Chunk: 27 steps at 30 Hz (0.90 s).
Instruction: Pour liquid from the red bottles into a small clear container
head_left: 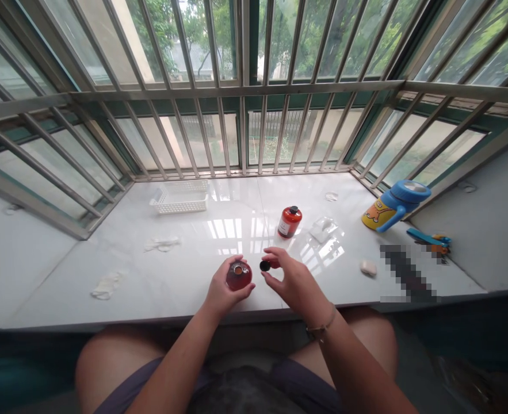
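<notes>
My left hand (222, 292) is wrapped round a dark red bottle (239, 279) near the front edge of the white sill. Its neck opening faces up, uncapped. Just to the right, my right hand (290, 277) pinches a small black cap (264, 265) between thumb and fingers, apart from the bottle. Something reddish shows behind the cap, partly hidden by the fingers. Beyond my right hand stands a second red bottle (289, 223), upright, with a black cap on and a pale label.
A white perforated basket (180, 206) sits at the back left. Crumpled white tissues (107, 286) lie on the left. Clear plastic packaging (323, 229), a blue and yellow tumbler (389, 208), a pale soap-like lump (368, 268) and a blue-orange tool (430, 240) are on the right. Metal bars border the back.
</notes>
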{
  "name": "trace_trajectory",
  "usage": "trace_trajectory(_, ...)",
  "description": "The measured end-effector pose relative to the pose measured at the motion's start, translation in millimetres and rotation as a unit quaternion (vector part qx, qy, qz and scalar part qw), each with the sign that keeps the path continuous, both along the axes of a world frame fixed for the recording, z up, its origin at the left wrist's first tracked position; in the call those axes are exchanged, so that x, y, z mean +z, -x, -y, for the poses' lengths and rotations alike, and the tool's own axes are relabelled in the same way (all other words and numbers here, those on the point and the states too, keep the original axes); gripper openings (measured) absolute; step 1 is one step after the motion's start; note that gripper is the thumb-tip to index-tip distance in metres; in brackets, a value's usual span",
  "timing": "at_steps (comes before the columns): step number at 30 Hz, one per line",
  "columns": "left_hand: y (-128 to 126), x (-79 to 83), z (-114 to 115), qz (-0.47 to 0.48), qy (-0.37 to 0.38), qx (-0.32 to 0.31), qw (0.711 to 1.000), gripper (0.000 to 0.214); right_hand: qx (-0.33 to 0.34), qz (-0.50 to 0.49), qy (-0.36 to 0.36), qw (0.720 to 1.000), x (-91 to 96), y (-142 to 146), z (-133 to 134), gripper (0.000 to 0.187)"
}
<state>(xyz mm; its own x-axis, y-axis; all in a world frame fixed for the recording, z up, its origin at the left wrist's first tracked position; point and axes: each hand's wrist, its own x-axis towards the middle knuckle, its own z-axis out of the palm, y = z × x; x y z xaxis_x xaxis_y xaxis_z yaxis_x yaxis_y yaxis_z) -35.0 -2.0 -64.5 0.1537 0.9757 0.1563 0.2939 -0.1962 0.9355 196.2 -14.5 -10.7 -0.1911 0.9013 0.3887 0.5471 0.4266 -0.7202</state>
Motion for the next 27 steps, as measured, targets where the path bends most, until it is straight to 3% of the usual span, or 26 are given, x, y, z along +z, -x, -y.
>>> trace_trajectory(3,-1.2,-0.5,0.1,0.007,0.000,-0.003,1.000,0.069,0.058,0.033,0.003,0.998,7.3,24.8,-1.8,0.055)
trace_trajectory(9,-0.4,1.1,0.3,-0.033,-0.003,0.004,0.999,0.063,0.069,0.038,-0.022,0.997,14.0,47.4,-3.7,0.050)
trace_trajectory(19,-2.8,2.0,-0.5,-0.003,-0.004,-0.001,1.000,0.050,0.049,-0.031,-0.032,0.998,-2.7,62.9,1.5,0.040)
trace_trajectory(23,-2.9,0.2,0.1,0.048,0.010,-0.011,0.999,0.067,-0.015,-0.071,-0.018,0.997,-3.8,56.8,15.7,0.037)
trace_trajectory(27,-2.0,-1.3,0.5,0.038,0.007,-0.014,0.999,0.068,-0.091,-0.102,0.017,0.991,-5.6,50.8,27.1,0.027)
